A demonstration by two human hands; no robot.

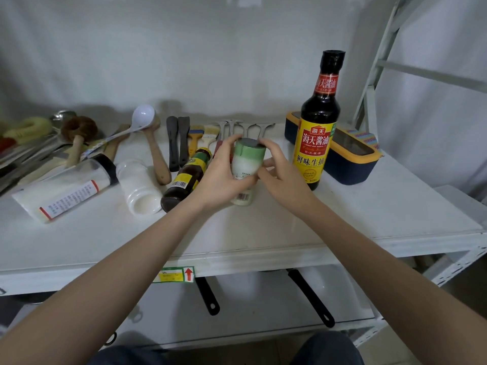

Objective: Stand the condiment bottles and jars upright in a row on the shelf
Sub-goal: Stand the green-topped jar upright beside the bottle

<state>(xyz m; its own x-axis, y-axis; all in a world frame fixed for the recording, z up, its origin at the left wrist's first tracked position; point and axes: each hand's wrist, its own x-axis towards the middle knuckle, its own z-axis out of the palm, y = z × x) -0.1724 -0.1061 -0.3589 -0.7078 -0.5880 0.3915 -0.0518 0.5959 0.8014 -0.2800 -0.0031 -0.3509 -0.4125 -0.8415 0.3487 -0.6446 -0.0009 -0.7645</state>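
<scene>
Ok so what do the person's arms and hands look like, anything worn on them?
Both forearms are bare, with no sleeves in view. The left hand and right hand wear no gloves, and no rings, watch or bracelet show. Dark trousers appear at the bottom edge.

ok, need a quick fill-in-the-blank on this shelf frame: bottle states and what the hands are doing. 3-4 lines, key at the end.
1. The soy sauce bottle stands ____ on the shelf.
2. The left hand and right hand together grip the jar with the ____ cap.
3. The brown sauce bottle lies on its ____.
4. The white jar lies ____ the clear bottle and the brown sauce bottle.

Missing words: upright; green; side; between
</scene>
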